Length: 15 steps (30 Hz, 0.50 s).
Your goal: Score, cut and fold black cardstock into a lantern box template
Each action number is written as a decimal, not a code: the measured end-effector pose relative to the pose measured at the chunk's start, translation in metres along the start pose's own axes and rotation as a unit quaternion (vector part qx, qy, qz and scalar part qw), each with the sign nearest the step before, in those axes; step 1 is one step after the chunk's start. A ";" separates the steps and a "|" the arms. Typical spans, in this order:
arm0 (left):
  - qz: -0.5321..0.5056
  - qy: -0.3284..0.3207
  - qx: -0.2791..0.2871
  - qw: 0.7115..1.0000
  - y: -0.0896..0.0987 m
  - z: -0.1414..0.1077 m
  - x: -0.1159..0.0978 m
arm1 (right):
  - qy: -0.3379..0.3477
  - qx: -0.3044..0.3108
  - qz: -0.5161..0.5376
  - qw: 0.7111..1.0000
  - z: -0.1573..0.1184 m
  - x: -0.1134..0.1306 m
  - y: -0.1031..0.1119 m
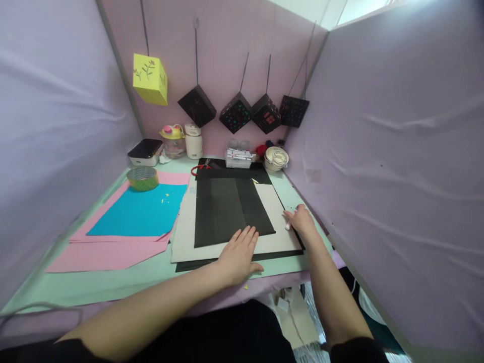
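Note:
My left hand [239, 254] lies flat, fingers stretched out, across the front edge of a folded black sheet of paper [223, 209]. Creases run lengthwise down that sheet. Beneath it is a larger white board [185, 242], with more black paper [196, 264] showing under the board's front edge. At the board's right edge, my right hand [301, 220] is closed around a slim white-and-pink tool [289, 224], whose exact kind I cannot make out.
Blue paper [139, 214] and pink paper [109, 257] lie left, beside a tape roll [142, 179]. Red-handled scissors [200, 167], a bin of pens [239, 157], a white bottle [194, 142] and bowls [276, 159] stand behind. Paper cubes [197, 106] hang above; fabric walls [378, 151] enclose the table.

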<state>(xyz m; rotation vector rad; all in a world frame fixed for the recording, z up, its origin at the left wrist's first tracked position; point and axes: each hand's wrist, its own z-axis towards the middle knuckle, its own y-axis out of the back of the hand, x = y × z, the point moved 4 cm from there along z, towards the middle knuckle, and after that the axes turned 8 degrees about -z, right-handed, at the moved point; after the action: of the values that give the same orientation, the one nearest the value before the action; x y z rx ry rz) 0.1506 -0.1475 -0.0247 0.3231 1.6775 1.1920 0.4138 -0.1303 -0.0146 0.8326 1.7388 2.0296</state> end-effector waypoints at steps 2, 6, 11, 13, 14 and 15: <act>0.016 0.004 -0.001 1.000 -0.002 -0.002 0.004 | 0.004 0.026 -0.004 1.000 0.008 -0.001 -0.005; 0.077 -0.020 -0.008 0.997 0.000 -0.008 0.013 | 0.018 0.036 -0.002 0.999 -0.001 -0.011 -0.002; 0.166 -0.016 -0.063 0.984 0.001 -0.010 0.011 | 0.100 0.042 0.059 0.992 -0.044 -0.027 0.014; 0.183 -0.008 -0.075 0.980 -0.001 -0.007 0.007 | 0.121 0.075 0.141 0.980 -0.066 -0.031 0.017; 0.186 -0.007 -0.078 0.980 -0.003 -0.005 0.004 | 0.130 0.095 0.173 0.972 -0.077 -0.031 0.017; 0.186 -0.007 -0.080 0.979 -0.006 -0.003 0.003 | 0.138 0.111 0.199 0.964 -0.087 -0.031 0.017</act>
<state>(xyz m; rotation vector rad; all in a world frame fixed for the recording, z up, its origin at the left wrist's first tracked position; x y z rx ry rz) 0.1486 -0.1500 -0.0310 0.5609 1.5378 1.5866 0.3852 -0.2197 -0.0112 1.0855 2.1239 2.3260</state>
